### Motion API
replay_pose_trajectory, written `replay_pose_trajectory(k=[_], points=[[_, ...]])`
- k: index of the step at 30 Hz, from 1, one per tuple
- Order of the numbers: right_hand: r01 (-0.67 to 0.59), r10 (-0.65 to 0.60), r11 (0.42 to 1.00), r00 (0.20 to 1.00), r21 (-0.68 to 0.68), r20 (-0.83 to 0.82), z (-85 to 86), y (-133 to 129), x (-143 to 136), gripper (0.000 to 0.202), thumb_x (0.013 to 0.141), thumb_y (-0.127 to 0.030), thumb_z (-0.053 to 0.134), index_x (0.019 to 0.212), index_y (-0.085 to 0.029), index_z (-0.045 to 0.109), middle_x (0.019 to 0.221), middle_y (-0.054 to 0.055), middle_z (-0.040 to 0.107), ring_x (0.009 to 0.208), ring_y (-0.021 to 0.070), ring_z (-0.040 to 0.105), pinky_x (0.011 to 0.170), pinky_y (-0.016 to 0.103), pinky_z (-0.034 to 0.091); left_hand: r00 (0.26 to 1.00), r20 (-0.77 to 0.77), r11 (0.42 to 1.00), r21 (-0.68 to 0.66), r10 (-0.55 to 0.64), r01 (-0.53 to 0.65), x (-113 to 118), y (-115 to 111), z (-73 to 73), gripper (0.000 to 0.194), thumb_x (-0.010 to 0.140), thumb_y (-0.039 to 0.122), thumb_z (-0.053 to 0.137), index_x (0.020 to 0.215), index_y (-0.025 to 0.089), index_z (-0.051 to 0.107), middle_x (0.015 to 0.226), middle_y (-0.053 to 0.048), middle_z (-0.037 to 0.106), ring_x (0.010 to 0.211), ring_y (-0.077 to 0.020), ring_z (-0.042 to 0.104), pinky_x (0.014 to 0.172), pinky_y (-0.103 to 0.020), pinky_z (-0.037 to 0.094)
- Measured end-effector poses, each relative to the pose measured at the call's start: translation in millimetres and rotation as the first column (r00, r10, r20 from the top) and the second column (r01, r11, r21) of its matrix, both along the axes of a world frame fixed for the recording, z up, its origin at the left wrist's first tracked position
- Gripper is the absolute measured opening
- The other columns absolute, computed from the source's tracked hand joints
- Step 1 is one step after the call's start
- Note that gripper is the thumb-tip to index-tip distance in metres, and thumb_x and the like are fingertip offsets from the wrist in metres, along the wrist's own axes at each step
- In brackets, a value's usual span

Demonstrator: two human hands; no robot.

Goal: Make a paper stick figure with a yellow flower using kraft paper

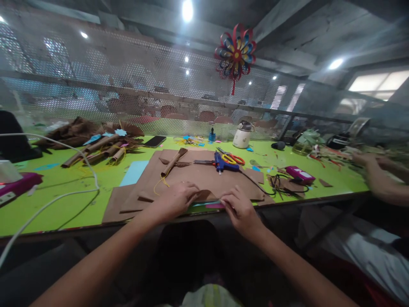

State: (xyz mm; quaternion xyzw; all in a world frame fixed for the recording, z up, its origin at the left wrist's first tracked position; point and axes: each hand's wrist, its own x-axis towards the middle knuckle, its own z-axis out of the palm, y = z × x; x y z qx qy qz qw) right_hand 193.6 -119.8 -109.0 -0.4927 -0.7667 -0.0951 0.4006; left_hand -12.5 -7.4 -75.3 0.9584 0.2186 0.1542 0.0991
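Both hands are at the near edge of a stack of brown paper sheets (191, 181). My left hand (177, 199) has its fingers bent together at a curled piece of brown paper; what they pinch is too small to tell. My right hand (240, 209) pinches the right end of thin blue and pink paper strips (214, 205), which lie between the hands. On the sheets beyond them rest a rolled brown paper piece (172, 163) with yellow string, a blue glue gun (223, 162), and scissors with yellow and red handles (234, 159).
Brown paper rolls (96, 149) and a phone (155, 141) are at the back left. A white bottle (242, 135) stands at the back. Purple power strips (300, 175) and cables lie at both sides. Another person's arm (380, 175) reaches in from the right.
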Motion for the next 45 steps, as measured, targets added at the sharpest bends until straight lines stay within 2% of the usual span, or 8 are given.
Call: replay_pose_trajectory(k=[7,12,16,23,32,38,42,45], points=[[-0.008,0.007,0.995,1.0,0.095,0.016,-21.3,-14.5,-7.9,0.015,0.087,-0.006,0.047,0.089,-0.018,0.056,0.09,0.009,0.059,0.086,0.022,0.049,0.077,0.041,0.043,0.942,0.144,0.952,0.001,0.304,-0.307,5.7,0.9,19.5,0.033,0.093,0.033,0.03,0.086,0.017,0.058,0.085,-0.008,0.066,0.077,-0.0209,0.058,0.071,-0.03,0.041],[-0.088,0.094,0.99,0.994,0.11,-0.055,-37.0,-23.7,-15.5,0.023,0.084,0.001,0.047,0.096,-0.016,0.055,0.096,0.01,0.059,0.091,0.0217,0.05,0.079,0.041,0.046,0.9,0.209,0.924,-0.09,0.383,-0.372,7.0,5.2,16.2,0.035,0.092,0.036,0.029,0.074,0.019,0.054,0.072,-0.006,0.062,0.07,-0.0206,0.057,0.068,-0.03,0.039],[-0.116,0.123,0.987,0.99,0.108,-0.069,-40.8,-30.5,-18.1,0.027,0.082,0.001,0.05,0.102,-0.017,0.054,0.102,0.011,0.059,0.097,0.023,0.05,0.085,0.044,0.046,0.886,0.269,0.925,-0.151,0.378,-0.348,7.9,7.9,19.7,0.034,0.09,0.038,0.029,0.069,0.02,0.049,0.074,-0.005,0.061,0.072,-0.0203,0.056,0.07,-0.03,0.04],[-0.067,0.068,0.997,0.998,0.029,-0.014,-31.1,-30.4,-15.2,0.046,0.082,-0.007,0.053,0.126,-0.017,0.049,0.115,0.015,0.055,0.108,0.0272,0.048,0.09,0.049,0.045,0.877,0.296,0.921,-0.212,0.378,-0.325,6.9,13.7,26.3,0.035,0.09,0.04,0.028,0.07,0.02,0.049,0.078,-0.006,0.062,0.074,-0.0195,0.055,0.072,-0.031,0.039],[-0.075,0.079,0.993,0.996,0.088,-0.047,-25.4,-17.0,-11.4,0.045,0.084,0.002,0.042,0.12,-0.022,0.056,0.105,0.011,0.061,0.098,0.0223,0.053,0.081,0.041,0.049,0.873,0.371,0.944,-0.21,0.317,-0.253,7.4,11.3,22.5,0.035,0.09,0.04,0.029,0.067,0.021,0.047,0.078,-0.003,0.061,0.073,-0.0178,0.054,0.073,-0.029,0.041],[-0.092,0.109,0.99,0.979,0.107,-0.17,-23.4,-0.9,-12.1,0.035,0.085,0.0,0.046,0.109,-0.022,0.059,0.098,0.008,0.062,0.092,0.0198,0.056,0.079,0.036,0.049,0.914,0.309,0.952,-0.235,0.262,-0.194,6.5,-5.1,14.0,0.035,0.093,0.037,0.029,0.09,0.018,0.059,0.089,-0.005,0.066,0.083,-0.019,0.059,0.078,-0.028,0.042],[-0.122,0.144,0.988,0.947,0.094,-0.288,-23.4,-1.3,-12.8,0.026,0.085,-0.003,0.051,0.101,-0.022,0.06,0.093,0.006,0.063,0.088,0.0172,0.059,0.077,0.032,0.049,0.934,0.267,0.952,-0.253,0.238,-0.171,3.2,-18.7,7.0,0.037,0.095,0.039,0.029,0.092,0.018,0.06,0.09,-0.006,0.066,0.083,-0.019,0.059,0.077,-0.028,0.043],[-0.114,0.137,0.989,0.942,0.094,-0.306,-22.5,-3.2,-12.5,0.023,0.085,-0.003,0.053,0.097,-0.021,0.061,0.088,0.005,0.063,0.084,0.0161,0.06,0.075,0.03,0.049,0.964,0.209,0.952,-0.29,0.162,-0.097,-3.0,-28.7,5.6,0.035,0.089,0.049,0.042,0.099,0.019,0.058,0.096,-0.005,0.066,0.086,-0.0204,0.06,0.076,-0.029,0.044]])
